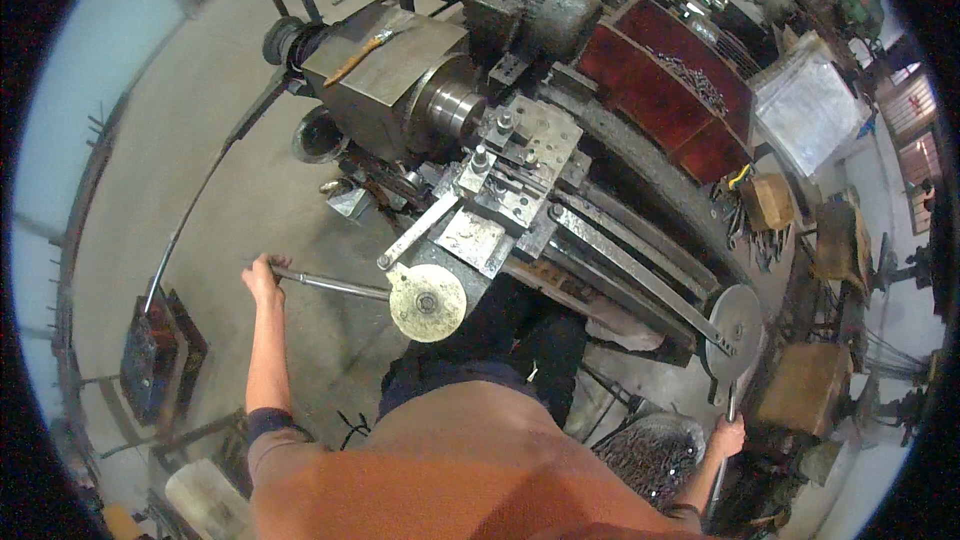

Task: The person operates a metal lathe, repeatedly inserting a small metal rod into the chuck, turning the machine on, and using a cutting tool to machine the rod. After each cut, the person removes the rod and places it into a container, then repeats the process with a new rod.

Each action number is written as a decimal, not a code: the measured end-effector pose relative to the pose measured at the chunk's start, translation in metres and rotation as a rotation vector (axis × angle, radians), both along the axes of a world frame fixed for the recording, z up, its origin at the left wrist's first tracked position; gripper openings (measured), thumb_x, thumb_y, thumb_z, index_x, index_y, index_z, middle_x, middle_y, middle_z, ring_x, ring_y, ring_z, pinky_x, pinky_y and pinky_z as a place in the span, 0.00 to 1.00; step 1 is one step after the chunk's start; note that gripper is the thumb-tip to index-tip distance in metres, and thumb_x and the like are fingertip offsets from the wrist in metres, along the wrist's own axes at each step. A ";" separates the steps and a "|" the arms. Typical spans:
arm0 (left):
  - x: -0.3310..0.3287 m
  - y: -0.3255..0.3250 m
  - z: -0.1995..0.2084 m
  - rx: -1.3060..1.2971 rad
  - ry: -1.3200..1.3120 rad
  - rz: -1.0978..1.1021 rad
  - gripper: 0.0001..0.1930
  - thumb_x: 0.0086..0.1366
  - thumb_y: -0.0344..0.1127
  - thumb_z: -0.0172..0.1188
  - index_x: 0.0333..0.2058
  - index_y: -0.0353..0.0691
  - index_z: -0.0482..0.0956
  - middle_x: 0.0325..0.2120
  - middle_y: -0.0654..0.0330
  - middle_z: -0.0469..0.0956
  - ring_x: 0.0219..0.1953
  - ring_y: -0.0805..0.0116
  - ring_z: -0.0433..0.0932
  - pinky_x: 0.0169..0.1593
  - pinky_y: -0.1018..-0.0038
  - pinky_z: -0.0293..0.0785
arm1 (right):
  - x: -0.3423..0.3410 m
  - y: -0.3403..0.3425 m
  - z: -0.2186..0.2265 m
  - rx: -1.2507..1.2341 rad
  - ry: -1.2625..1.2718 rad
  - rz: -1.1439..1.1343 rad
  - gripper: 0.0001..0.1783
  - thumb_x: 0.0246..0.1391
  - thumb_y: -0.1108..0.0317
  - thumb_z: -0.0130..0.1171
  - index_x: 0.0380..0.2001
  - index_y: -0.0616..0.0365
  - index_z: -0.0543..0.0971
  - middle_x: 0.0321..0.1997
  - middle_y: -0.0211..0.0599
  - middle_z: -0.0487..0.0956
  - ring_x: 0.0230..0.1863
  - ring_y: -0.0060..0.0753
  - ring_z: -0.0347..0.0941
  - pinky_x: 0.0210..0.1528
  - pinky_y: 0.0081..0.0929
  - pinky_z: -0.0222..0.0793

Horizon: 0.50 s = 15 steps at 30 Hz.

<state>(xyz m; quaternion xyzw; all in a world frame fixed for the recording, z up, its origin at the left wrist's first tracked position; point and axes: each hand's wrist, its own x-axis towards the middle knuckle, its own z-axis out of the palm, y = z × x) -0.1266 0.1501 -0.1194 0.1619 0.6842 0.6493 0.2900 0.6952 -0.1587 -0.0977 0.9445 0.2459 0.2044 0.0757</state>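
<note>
At the lathe: both your hands on its cranks.
Your left hand [263, 278] has its grip clamped on the end of a long steel handle [330, 285] leading to the pale handwheel [427, 302] at the carriage front. Your right hand [726, 436] closes round the crank handle [730, 402] below the tailstock-end wheel [737, 324].

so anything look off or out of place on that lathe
A brush lies loose and askew on top of the lathe's headstock, near the chuck. Metal shavings are heaped in a bin by the right hand. Nothing looks broken.
</note>
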 end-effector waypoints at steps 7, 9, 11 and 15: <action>-0.113 0.008 -0.035 -0.519 0.453 -0.117 0.21 0.50 0.37 0.58 0.41 0.31 0.70 0.27 0.51 0.76 0.26 0.59 0.76 0.30 0.65 0.68 | 0.071 0.041 0.027 -0.218 0.071 0.000 0.17 0.40 0.56 0.51 0.30 0.58 0.75 0.34 0.46 0.76 0.38 0.54 0.71 0.39 0.47 0.67; -0.128 0.044 -0.040 -0.558 0.869 -0.214 0.23 0.49 0.37 0.57 0.43 0.30 0.71 0.33 0.47 0.77 0.36 0.54 0.76 0.41 0.64 0.70 | 0.074 0.057 0.033 -0.216 0.041 -0.065 0.18 0.42 0.57 0.51 0.33 0.58 0.74 0.40 0.47 0.75 0.42 0.53 0.69 0.42 0.48 0.65; -0.089 0.084 -0.019 -0.584 1.048 -0.445 0.23 0.49 0.38 0.57 0.44 0.32 0.71 0.37 0.46 0.76 0.39 0.52 0.75 0.43 0.65 0.70 | 0.076 0.066 0.028 -0.134 0.080 -0.138 0.19 0.43 0.59 0.51 0.37 0.58 0.73 0.45 0.47 0.73 0.46 0.52 0.67 0.43 0.48 0.65; -0.032 0.168 -0.061 -0.595 1.396 -0.850 0.21 0.52 0.40 0.55 0.42 0.35 0.72 0.36 0.48 0.76 0.40 0.51 0.75 0.44 0.62 0.70 | 0.087 0.005 -0.013 -0.097 -0.129 0.121 0.32 0.44 0.59 0.53 0.52 0.64 0.64 0.55 0.51 0.66 0.56 0.50 0.61 0.57 0.43 0.57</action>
